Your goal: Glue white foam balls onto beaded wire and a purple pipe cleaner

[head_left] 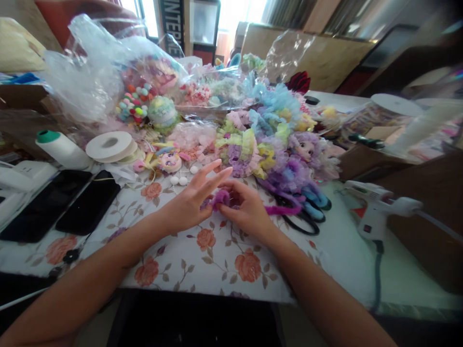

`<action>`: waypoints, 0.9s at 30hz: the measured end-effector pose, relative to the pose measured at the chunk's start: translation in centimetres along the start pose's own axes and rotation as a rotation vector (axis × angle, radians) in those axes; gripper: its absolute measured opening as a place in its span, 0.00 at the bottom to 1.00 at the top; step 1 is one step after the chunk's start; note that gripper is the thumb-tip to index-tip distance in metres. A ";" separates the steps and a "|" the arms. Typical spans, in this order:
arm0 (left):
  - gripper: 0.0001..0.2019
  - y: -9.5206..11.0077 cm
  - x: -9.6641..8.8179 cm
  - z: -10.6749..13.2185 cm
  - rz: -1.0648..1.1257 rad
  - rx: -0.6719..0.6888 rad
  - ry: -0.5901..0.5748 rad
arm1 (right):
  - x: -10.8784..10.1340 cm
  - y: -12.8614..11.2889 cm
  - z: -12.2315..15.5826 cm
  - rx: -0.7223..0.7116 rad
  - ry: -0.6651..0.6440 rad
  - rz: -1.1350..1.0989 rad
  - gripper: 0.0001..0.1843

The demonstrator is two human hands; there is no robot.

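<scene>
Over the flowered tablecloth [181,270], my two hands meet around a fuzzy purple pipe cleaner [221,196] bent into a small loop. My right hand [249,207] pinches it between thumb and curled fingers. My left hand [188,200] has its thumb against the purple piece and two fingers stretched out above it; its other fingers are partly hidden. To the right of my right hand, a magenta pipe cleaner [285,210] runs toward black hair bands [300,224]. Beyond my hands lies a pile of pastel ruffled scrunchies [238,152].
A white glue gun [372,207] with its cord stands right, beside a cardboard box [427,221]. Two dark phones [88,202] lie left, near a ribbon spool [110,146] and a thread cone [63,150]. Plastic bags [83,72] of trinkets and a doll head [306,147] sit farther back.
</scene>
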State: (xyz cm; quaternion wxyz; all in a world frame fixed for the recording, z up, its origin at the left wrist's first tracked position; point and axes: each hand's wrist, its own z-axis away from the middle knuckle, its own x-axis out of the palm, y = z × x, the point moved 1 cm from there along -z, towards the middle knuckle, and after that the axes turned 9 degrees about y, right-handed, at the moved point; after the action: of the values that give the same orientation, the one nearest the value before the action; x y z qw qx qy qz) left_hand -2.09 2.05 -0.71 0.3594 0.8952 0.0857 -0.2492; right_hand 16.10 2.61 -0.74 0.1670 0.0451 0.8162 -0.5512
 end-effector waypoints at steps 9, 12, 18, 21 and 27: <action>0.37 0.4 0.7 -0.2 0.355 -0.223 0.277 | 0.0 0.0 -0.6 0.170 0.122 -0.366 0.23; 0.32 0.7 0.1 -0.7 0.440 -0.352 0.370 | -0.4 0.3 -1.0 0.212 0.183 -0.441 0.25; 0.12 0.3 -0.6 -1.2 0.736 -0.605 0.406 | -0.9 0.7 -1.4 0.265 0.199 -0.509 0.28; 0.09 0.0 -0.5 -1.0 0.704 -0.682 0.394 | -1.0 0.9 -1.5 0.282 0.202 -0.490 0.28; 0.11 -0.8 -1.2 -1.1 0.594 -0.631 0.461 | -1.3 2.0 -1.9 0.258 0.311 -0.491 0.26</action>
State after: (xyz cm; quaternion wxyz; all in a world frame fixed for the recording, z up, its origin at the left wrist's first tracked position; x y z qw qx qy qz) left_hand -3.01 3.38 0.11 0.6403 0.7603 -0.0248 0.1070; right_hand 17.41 5.25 -1.41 -0.1051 -0.0485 0.7417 -0.6606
